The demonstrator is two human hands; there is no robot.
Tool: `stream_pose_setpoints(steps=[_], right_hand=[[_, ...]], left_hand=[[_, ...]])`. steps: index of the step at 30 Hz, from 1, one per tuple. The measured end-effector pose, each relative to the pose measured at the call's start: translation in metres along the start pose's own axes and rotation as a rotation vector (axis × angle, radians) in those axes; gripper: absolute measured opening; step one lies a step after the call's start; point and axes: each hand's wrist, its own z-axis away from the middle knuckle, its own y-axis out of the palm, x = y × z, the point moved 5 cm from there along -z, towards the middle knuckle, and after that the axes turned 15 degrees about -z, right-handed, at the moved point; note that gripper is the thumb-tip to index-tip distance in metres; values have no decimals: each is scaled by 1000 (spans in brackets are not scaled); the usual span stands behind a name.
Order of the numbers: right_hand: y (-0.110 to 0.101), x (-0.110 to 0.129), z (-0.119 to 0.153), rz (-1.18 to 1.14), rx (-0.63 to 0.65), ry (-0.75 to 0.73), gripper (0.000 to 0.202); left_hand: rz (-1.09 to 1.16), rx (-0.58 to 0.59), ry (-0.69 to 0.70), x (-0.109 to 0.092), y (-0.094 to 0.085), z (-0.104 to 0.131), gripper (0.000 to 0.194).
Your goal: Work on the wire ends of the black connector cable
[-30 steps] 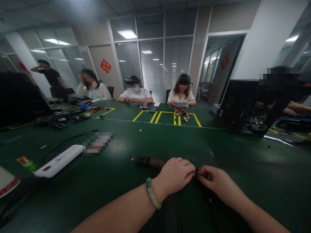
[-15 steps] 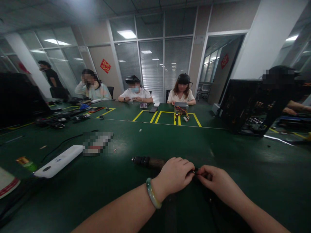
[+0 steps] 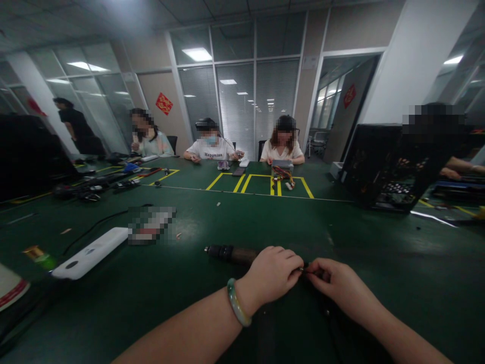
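An electric screwdriver [image 3: 242,254], brown with a black front end and metal tip, lies across the green table and points left. My left hand [image 3: 275,270], with a jade-coloured bangle on its wrist, is closed over the tool's rear end, which it hides. My right hand [image 3: 335,278] is closed in a pinch just to the right, its fingertips meeting those of my left. A small dark piece with a metallic glint shows between the fingertips. Below the right hand runs a black cord [image 3: 328,313], seemingly from that piece; the join is hidden.
At left are a white power strip [image 3: 91,255], a small green bottle [image 3: 43,258] and a blurred-out flat item [image 3: 151,226]. A black computer case [image 3: 379,167] stands at right. Across the table people sit near a power supply [image 3: 283,166] with coloured wires.
My hands and the screwdriver stay almost still. Across the table, the masked person's hands have moved apart, and the person at left has lowered an arm. A standing person has turned.
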Motion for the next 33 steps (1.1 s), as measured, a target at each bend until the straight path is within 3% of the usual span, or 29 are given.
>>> stream_pose_setpoints(steps=[19,33], right_hand=[[0,-7,-1,-54,-32,5,13],[0,5,3,30,-6,-52,12]], left_hand=[[33,2,-12,1,0,-1,10],[52,21,14,2,-1,0,8]])
